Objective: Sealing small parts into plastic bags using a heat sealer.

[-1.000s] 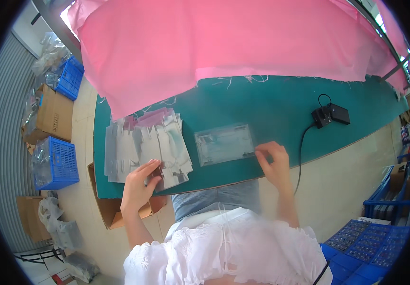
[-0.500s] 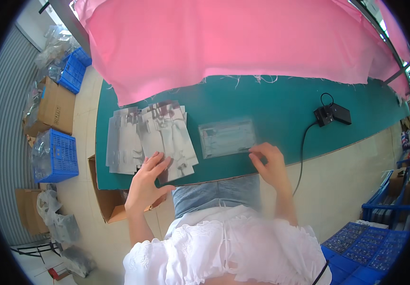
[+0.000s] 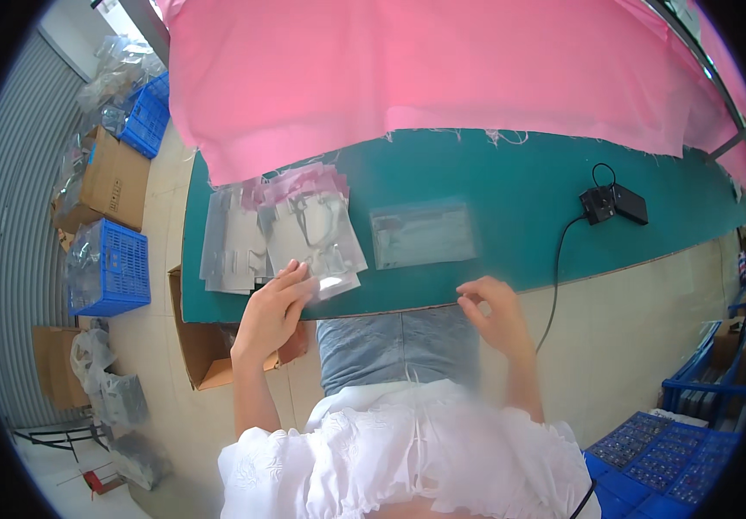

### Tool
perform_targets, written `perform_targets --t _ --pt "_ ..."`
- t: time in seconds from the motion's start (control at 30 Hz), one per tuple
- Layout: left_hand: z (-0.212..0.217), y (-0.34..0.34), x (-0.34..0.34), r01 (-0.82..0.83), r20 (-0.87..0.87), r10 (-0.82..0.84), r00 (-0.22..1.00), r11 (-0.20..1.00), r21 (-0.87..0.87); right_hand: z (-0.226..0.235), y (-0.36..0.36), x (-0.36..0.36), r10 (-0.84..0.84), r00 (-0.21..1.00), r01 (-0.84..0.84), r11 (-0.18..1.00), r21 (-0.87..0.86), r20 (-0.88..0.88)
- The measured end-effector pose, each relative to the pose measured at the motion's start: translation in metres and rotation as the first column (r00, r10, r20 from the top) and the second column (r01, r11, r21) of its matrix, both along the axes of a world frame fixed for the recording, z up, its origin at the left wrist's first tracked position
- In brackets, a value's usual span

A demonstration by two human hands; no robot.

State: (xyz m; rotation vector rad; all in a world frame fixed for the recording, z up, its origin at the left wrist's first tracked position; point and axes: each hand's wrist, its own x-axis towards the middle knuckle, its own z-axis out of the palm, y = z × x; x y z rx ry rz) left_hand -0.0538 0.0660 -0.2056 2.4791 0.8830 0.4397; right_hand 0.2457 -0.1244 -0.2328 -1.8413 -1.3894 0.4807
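Flat, shiny clear plastic bags [image 3: 304, 229] lie in overlapping stacks on the left of the green table [image 3: 528, 173]. My left hand [image 3: 276, 310] reaches over their near edge, its fingers on the top bag and its thumb drawn in at that bag's near corner; the grip looks closed. A separate clear plastic packet [image 3: 423, 235] with pale contents lies flat in the middle of the table. Just past the table's front edge, below that packet, my right hand [image 3: 496, 313] hovers apart from it. Its fingers are curled toward the thumb, and nothing shows between them.
Pink cloth [image 3: 442, 69] hangs over the table's far side. A small black device [image 3: 612, 205] with a cable sits at the right. Blue crates [image 3: 113, 268] and cardboard boxes [image 3: 113, 186] stand on the left floor; blue trays of small parts [image 3: 658, 450] are at lower right.
My right hand has come off the packet's near corner and drawn back toward me. My left thumb has moved in to the bags' edge. The whole view has shifted slightly.
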Motion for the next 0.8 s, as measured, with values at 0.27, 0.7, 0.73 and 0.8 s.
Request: perform_targets --t 0.27,0.7,0.73,0.8 --pt "-0.013 0.006 -0.011 -0.396 0.358 0.460 0.812 0.886 -0.240 -0.014 -0.010 -0.019 0.138 0.990 -0.138 0.990 0.025 -0.005" --pt "0.101 -0.095 -0.005 -0.250 0.687 0.178 0.705 0.968 0.006 0.044 -0.006 -0.067 0.118 0.993 -0.119 0.922 0.368 0.026" --pt "0.106 -0.102 -0.005 -0.084 0.653 0.135 0.745 0.991 -0.108 0.057 -0.006 -0.069 0.102 0.993 -0.116 0.857 0.502 0.055" --pt "0.105 -0.104 0.000 -0.036 0.637 0.098 0.765 0.993 -0.109 0.083 -0.006 -0.074 0.081 0.993 -0.115 0.772 0.625 0.082"
